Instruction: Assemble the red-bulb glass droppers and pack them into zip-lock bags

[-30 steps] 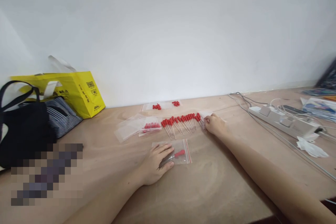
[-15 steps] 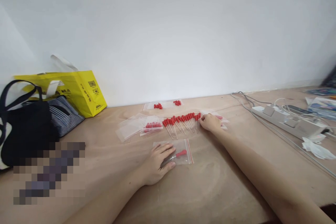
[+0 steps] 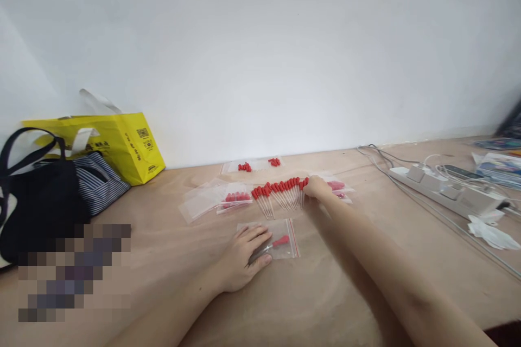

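Observation:
My left hand (image 3: 246,255) lies flat with its fingers spread on a clear zip bag (image 3: 288,252). One dropper (image 3: 280,241) with a red bulb is inside that bag, its glass end partly under my fingers. My right hand (image 3: 317,188) is closed at the right end of a row of red-bulbed droppers (image 3: 285,195), against the last dropper (image 3: 306,181); its fingertips are mostly hidden. Several droppers stand side by side in this row, bulbs away from me and tips towards me.
Bagged red droppers (image 3: 236,197) and flat clear bags (image 3: 199,203) lie left of the row, more bagged droppers (image 3: 337,186) right. Another bag (image 3: 260,165) is near the wall. A power strip (image 3: 443,190) with cables is at right; a yellow bag (image 3: 138,157) and black bag (image 3: 44,200) at left.
My right hand has shifted slightly left, and the droppers at the row's right end now sit closer to the others. My left hand stays on the bag.

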Action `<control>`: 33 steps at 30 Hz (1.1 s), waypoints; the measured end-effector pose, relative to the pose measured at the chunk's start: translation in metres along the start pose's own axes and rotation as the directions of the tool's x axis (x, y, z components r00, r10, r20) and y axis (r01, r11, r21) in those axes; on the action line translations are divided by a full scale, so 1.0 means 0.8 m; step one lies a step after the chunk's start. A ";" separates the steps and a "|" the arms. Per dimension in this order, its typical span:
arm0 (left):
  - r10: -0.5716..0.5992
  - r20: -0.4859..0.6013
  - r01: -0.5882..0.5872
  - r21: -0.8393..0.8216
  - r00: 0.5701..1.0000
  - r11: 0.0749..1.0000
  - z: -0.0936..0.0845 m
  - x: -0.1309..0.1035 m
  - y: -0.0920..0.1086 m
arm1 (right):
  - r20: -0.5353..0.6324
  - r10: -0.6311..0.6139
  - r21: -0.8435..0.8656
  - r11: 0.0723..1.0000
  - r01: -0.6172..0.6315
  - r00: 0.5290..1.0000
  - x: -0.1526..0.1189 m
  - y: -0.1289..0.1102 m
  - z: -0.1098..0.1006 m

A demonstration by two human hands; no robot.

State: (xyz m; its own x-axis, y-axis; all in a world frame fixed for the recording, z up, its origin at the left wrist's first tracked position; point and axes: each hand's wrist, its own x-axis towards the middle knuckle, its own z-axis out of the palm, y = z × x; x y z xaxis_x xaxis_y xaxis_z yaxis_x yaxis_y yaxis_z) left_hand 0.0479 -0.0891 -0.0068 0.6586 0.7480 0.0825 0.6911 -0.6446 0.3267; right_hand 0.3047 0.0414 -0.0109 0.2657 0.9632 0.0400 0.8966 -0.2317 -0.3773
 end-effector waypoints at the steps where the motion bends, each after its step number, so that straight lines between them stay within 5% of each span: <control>1: -0.002 0.005 0.002 0.003 1.000 1.000 0.000 0.000 0.000 | 0.010 -0.003 0.010 1.000 0.003 1.000 0.001 -0.002 0.001; 11: -0.066 0.056 0.066 -0.001 0.996 0.998 -0.001 -0.007 0.001 | 0.022 -0.114 0.270 0.957 0.104 0.993 -0.046 0.004 -0.033; 15: -0.064 0.100 0.069 -0.051 0.993 0.996 -0.011 -0.014 -0.009 | 0.074 -0.252 0.760 0.640 0.109 0.965 -0.091 0.020 -0.024; 20: 0.003 0.149 0.003 -0.038 0.989 0.999 -0.020 -0.015 -0.015 | 0.017 -0.225 0.936 0.347 0.063 0.974 -0.123 0.024 0.007; 25: -0.038 0.150 0.041 -0.018 0.988 0.999 -0.021 -0.013 -0.007 | 0.003 -0.130 0.968 0.249 0.029 0.992 -0.135 0.012 0.021; 29: -0.034 0.155 0.033 0.005 0.987 0.999 -0.021 -0.014 -0.005 | 0.032 -0.166 0.982 0.191 0.000 0.986 -0.145 0.006 0.024; 33: -0.023 0.155 0.018 0.036 0.988 0.999 -0.020 -0.014 -0.004 | 0.008 -0.136 0.978 0.206 0.020 0.991 -0.145 0.013 0.020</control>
State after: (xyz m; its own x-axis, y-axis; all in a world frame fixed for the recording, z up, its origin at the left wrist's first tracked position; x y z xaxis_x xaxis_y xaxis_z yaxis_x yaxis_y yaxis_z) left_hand 0.0335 -0.0925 0.0062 0.6805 0.7292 -0.0717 0.7130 -0.6365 0.2942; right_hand 0.2775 -0.0708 -0.0345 0.1389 0.9868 0.0833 -0.1565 0.1049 -0.9821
